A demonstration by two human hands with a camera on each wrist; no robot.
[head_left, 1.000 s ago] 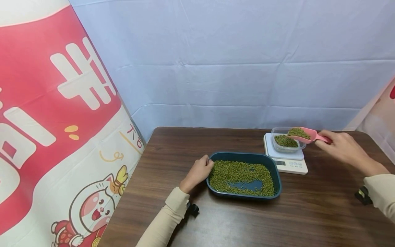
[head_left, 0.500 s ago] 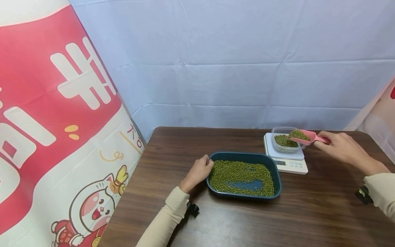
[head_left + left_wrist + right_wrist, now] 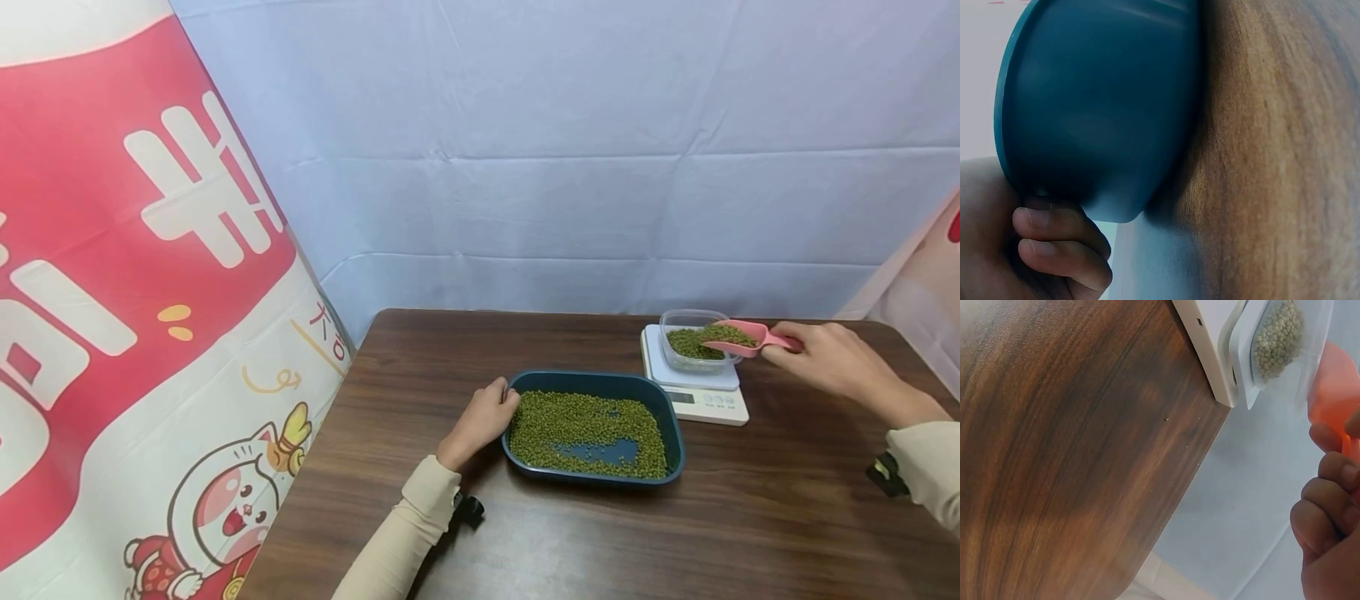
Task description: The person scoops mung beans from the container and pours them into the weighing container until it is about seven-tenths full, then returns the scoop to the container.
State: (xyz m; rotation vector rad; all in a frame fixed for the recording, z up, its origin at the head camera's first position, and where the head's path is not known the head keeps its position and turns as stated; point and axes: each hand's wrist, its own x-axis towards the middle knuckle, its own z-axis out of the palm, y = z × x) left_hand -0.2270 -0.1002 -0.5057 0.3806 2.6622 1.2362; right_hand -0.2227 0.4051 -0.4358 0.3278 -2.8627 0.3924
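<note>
My right hand (image 3: 825,354) grips the handle of a pink scoop (image 3: 756,337) that carries green mung beans. The scoop's tip reaches over the right rim of a clear plastic container (image 3: 678,362), which has mung beans (image 3: 1279,341) in its bottom. Under the container is a white digital scale (image 3: 723,406). My left hand (image 3: 480,417) holds the left rim of a dark blue tray (image 3: 678,433), thumb over the edge and fingers curled outside, as the left wrist view shows. More mung beans (image 3: 585,412) cover most of the tray, with a bare patch near its front.
Everything stands on a dark brown wooden table (image 3: 427,358). A pale cloth (image 3: 525,208) hangs behind its back edge, and a red and white printed banner (image 3: 150,292) hangs at the left. Tiny specks lie on the table in the right wrist view.
The scoop has tilted slightly and dipped a little at the container's right rim, and its beans have shifted toward the container. The left hand and tray stay put.
</note>
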